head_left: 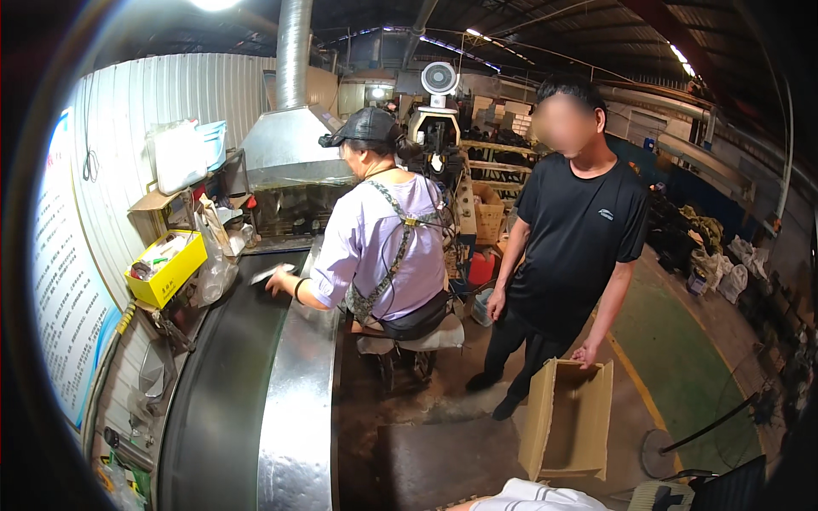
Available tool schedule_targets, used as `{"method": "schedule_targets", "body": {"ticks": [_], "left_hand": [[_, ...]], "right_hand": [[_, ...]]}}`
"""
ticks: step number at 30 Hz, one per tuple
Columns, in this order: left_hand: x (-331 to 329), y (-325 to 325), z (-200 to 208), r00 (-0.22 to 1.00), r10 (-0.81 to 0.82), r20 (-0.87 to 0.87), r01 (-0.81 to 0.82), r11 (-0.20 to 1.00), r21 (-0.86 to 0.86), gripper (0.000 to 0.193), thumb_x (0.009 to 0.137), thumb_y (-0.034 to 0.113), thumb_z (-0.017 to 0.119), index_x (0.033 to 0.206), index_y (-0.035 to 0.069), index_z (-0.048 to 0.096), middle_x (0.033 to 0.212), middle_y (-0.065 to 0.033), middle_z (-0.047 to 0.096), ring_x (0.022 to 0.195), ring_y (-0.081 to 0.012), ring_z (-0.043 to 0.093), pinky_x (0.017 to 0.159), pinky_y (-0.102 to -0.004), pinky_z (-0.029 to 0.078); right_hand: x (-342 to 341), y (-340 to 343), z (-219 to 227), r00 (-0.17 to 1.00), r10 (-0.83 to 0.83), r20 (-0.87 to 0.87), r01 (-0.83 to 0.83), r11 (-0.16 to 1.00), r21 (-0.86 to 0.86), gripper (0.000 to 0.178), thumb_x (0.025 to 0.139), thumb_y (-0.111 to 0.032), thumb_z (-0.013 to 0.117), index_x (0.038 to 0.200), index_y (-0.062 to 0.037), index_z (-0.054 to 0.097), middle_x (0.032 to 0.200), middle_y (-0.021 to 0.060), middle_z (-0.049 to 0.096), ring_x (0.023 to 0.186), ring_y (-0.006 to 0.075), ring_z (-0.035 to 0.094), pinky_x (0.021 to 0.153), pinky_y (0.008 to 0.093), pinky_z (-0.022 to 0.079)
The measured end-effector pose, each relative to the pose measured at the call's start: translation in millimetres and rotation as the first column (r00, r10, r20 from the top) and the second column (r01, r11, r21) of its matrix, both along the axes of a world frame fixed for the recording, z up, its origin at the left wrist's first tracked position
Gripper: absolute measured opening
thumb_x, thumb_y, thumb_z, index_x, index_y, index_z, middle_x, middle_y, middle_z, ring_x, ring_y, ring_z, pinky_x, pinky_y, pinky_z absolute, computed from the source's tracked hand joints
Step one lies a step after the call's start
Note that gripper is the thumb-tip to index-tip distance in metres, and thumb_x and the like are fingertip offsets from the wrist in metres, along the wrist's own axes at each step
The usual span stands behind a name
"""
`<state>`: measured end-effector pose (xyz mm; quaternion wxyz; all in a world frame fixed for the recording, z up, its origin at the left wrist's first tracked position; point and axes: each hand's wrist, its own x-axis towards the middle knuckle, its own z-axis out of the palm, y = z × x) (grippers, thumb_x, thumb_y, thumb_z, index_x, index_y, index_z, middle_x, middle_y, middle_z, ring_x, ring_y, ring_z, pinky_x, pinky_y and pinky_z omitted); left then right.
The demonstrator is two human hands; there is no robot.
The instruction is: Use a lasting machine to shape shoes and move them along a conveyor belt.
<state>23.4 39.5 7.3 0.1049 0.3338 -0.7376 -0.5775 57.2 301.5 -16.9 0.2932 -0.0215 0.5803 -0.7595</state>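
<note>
Pale ribbed panels line the workshop wall (213, 89) beside a metal hood (294, 145), with a dark belt (223, 409) running out from under it along a shiny metal ledge (294, 443). Both the wearer's left hand and right hand are out of view, so I cannot tell how far open they are or what they hold; white striped cloth (541, 496) shows at the lower edge. A seated co-worker (392, 238) stretches a bent arm over the belt, fingers loosely spread at a small pale piece (264, 274); whether it is gripped is unclear. A standing co-worker (579, 230) lowers one arm, fingers curled on the rim of an open cardboard box (541, 422). Dark printed lines cover a wall board (72, 298); smaller print marks a yellow box (175, 274), and a pale emblem the black shirt (554, 243).
</note>
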Motion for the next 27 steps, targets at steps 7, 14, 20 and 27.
{"method": "schedule_targets", "body": {"ticks": [7, 14, 20, 27], "left_hand": [[14, 7, 25, 0.990, -0.140, -0.033, 0.136, 0.984, -0.112, 0.041, 0.082, 0.018, 0.078, 0.110, -0.008, 0.063, 0.101, -0.0202, 0.067, 0.082, -0.0308, 0.063, 0.071, -0.0458, 0.055], [24, 3, 44, 0.990, -0.141, -0.018, 0.138, 0.986, -0.095, 0.041, 0.083, 0.018, 0.078, 0.109, -0.009, 0.062, 0.100, -0.0205, 0.067, 0.082, -0.0302, 0.063, 0.070, -0.0454, 0.055], [22, -25, 28, 0.995, -0.075, -0.063, 0.073, 0.997, -0.037, 0.042, 0.085, 0.020, 0.078, 0.110, -0.009, 0.062, 0.101, -0.0218, 0.067, 0.082, -0.0313, 0.063, 0.070, -0.0453, 0.055], [46, -70, 33, 0.931, -0.100, 0.350, 0.120, 0.992, -0.036, 0.082, 0.085, 0.052, 0.075, 0.148, 0.009, 0.044, 0.143, -0.0174, 0.052, 0.113, -0.0357, 0.059, 0.090, -0.0549, 0.053]], "right_hand": [[-1, -28, 15, 0.930, 0.367, -0.033, -0.369, 0.926, -0.086, 0.103, 0.093, -0.049, 0.068, 0.157, 0.0060, 0.009, 0.167, 0.0195, -0.001, 0.154, 0.0268, -0.004, 0.124, 0.0389, 0.010], [10, -50, 40, 0.985, 0.147, -0.089, -0.157, 0.980, -0.123, 0.096, 0.089, -0.035, 0.076, 0.157, 0.0009, 0.019, 0.167, 0.0132, 0.013, 0.152, 0.0261, 0.014, 0.123, 0.0397, 0.018], [16, -66, 45, 0.965, 0.022, -0.260, -0.040, 0.997, -0.065, 0.098, 0.080, -0.008, 0.084, 0.158, -0.0057, 0.025, 0.164, 0.0034, 0.027, 0.139, 0.0185, 0.040, 0.113, 0.0357, 0.040], [14, -101, 31, 0.923, 0.382, -0.043, -0.382, 0.924, 0.009, 0.099, 0.091, -0.038, 0.073, 0.158, 0.0030, 0.012, 0.165, 0.0197, 0.016, 0.150, 0.0252, 0.025, 0.121, 0.0387, 0.026]]}}
